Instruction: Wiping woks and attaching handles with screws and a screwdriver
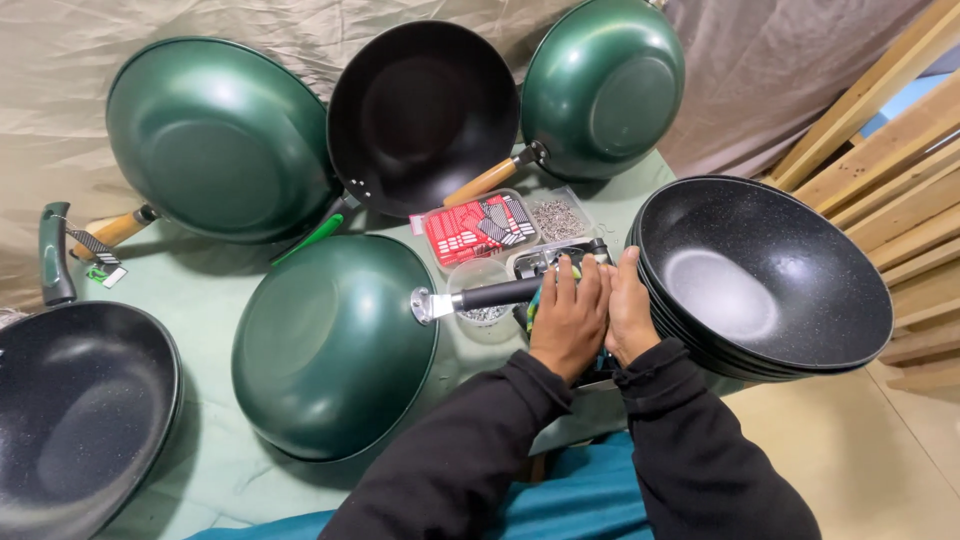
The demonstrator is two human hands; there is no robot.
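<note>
My left hand [568, 318] and my right hand [628, 312] are pressed together at the table's middle, both closed around the near end of a black handle [500, 293] with a metal bracket tip [430, 305]. The handle lies beside an upside-down green wok [330, 345], its bracket touching the wok's rim. A stack of black speckled woks [765, 275] without handles sits just right of my right hand. What lies under my palms is hidden.
A red tray of parts [470, 228] and a clear box of small screws [557, 217] lie behind my hands. Two green woks [215, 135] [605, 85] and a black wok [420, 110] lean at the back. Another black wok [75, 410] is at left. Wooden planks [900, 150] are stacked at right.
</note>
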